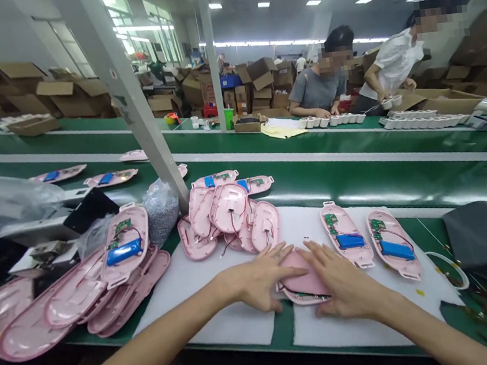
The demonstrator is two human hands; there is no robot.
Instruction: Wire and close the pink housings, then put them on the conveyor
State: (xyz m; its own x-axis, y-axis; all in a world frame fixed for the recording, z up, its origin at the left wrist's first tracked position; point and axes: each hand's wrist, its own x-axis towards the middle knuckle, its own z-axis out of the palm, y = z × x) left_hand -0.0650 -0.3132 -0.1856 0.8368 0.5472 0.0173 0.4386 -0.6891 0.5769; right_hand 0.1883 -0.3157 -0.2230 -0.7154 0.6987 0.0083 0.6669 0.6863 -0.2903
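L hand (258, 282) + R hand (347, 285) both open, fingers spread on pink rounded plastic casing (307, 284), near edge gapped. 2 pink oval half-shells (349, 223) w/ blue batts (350, 241) just R.

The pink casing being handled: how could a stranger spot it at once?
On the green workbench, find the two white sheets at the near edge. By the gap between them lies the pink casing, touched by the left hand and right hand, unlike its neighbours.
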